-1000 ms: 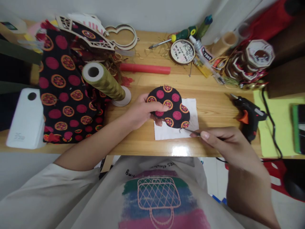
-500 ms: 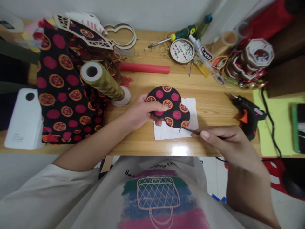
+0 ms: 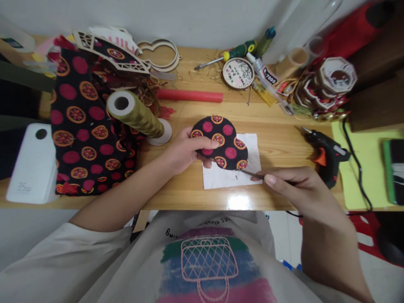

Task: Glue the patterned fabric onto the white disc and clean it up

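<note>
My left hand [image 3: 184, 150] pinches the left edge of a gourd-shaped piece covered in black fabric with pink and orange circles [image 3: 222, 141], holding it just above a white paper sheet [image 3: 232, 176]. My right hand [image 3: 292, 187] is closed around a thin metal tool [image 3: 251, 173]. The tool's tip touches the lower right edge of the fabric piece. Both hands are at the front middle of the wooden table [image 3: 277, 139].
A large cloth of the same pattern [image 3: 83, 139] lies at left, beside a gold ribbon spool [image 3: 135, 115] and a white box [image 3: 30, 166]. Behind are a red rod [image 3: 189, 96], a screwdriver [image 3: 225, 57], a glue tube [image 3: 265, 72] and wooden gourd frames [image 3: 160, 52]. A black glue gun [image 3: 326, 153] lies at right.
The view has shifted slightly. Both hands, the fabric piece and the tool keep nearly the same positions.
</note>
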`<move>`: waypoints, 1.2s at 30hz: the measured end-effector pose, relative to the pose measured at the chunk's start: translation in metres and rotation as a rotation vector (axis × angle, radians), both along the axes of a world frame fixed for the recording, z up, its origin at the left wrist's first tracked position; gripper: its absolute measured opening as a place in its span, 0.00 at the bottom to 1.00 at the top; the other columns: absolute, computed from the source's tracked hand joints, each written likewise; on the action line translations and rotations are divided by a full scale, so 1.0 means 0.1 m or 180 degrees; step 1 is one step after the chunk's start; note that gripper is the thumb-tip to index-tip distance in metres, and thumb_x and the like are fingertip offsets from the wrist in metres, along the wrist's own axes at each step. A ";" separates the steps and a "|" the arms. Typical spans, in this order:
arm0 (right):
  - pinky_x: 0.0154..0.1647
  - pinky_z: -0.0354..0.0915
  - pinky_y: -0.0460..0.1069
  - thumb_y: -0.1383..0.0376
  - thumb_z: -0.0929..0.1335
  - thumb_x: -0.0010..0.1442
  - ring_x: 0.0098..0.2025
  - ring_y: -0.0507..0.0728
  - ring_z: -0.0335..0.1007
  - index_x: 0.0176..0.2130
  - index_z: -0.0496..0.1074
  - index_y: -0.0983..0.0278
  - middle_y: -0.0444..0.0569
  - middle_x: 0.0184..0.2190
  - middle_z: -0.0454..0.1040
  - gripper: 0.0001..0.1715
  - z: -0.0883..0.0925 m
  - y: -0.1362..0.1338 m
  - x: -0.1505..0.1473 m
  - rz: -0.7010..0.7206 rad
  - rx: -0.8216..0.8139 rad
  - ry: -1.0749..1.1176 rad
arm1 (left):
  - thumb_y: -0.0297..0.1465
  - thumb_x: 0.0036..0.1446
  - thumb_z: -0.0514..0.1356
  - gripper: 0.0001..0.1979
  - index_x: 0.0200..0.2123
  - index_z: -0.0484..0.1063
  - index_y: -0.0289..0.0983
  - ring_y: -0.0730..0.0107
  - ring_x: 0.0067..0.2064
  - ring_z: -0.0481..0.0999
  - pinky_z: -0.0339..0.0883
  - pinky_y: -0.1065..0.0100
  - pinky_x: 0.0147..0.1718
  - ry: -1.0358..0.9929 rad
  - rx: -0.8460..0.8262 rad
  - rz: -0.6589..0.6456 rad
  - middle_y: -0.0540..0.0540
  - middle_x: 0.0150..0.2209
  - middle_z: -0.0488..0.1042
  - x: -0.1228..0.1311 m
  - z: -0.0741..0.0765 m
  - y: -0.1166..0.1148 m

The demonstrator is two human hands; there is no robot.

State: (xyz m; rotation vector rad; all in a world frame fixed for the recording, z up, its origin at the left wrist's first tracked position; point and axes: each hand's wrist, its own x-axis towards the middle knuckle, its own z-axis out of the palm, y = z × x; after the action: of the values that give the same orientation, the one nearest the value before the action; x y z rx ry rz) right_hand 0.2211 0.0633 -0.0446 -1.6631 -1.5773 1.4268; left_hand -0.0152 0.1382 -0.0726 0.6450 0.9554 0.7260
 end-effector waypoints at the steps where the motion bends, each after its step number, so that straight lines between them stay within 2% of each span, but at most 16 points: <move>1: 0.28 0.70 0.46 0.54 0.70 0.53 0.29 0.55 0.75 0.34 0.82 0.56 0.45 0.31 0.81 0.12 0.00 0.00 0.00 0.0024 0.0012 -0.0011 | 0.26 0.34 0.66 0.10 0.25 0.72 0.30 0.75 0.16 0.69 0.62 0.75 0.10 0.0007 0.0000 -0.0005 0.49 0.20 0.73 0.00 0.00 0.00; 19: 0.33 0.74 0.46 0.57 0.71 0.53 0.31 0.55 0.78 0.31 0.81 0.56 0.46 0.28 0.81 0.08 0.01 0.05 -0.05 0.0000 0.0159 0.0279 | 0.26 0.35 0.65 0.08 0.23 0.71 0.31 0.77 0.16 0.68 0.61 0.77 0.10 -0.0181 -0.0028 -0.0074 0.51 0.18 0.72 0.01 -0.01 -0.01; 29: 0.32 0.73 0.45 0.57 0.71 0.53 0.30 0.54 0.77 0.30 0.81 0.54 0.45 0.25 0.80 0.07 0.00 0.06 -0.04 -0.0027 -0.0002 0.0354 | 0.26 0.36 0.65 0.08 0.24 0.72 0.31 0.77 0.16 0.67 0.61 0.77 0.11 -0.0145 -0.0010 -0.0076 0.52 0.18 0.71 0.01 -0.02 0.00; 36: 0.26 0.70 0.47 0.53 0.71 0.52 0.26 0.55 0.74 0.25 0.80 0.58 0.45 0.23 0.79 0.13 -0.03 0.05 0.00 0.0017 -0.0098 0.0125 | 0.27 0.35 0.65 0.09 0.25 0.73 0.31 0.77 0.17 0.68 0.61 0.77 0.11 -0.0131 -0.0010 -0.0021 0.50 0.19 0.73 -0.02 -0.02 0.01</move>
State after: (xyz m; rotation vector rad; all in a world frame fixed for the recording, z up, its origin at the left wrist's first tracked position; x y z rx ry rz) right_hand 0.2207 0.0680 -0.0476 -1.6391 -1.5468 1.4845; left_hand -0.0167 0.1394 -0.0742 0.6279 0.9160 0.7293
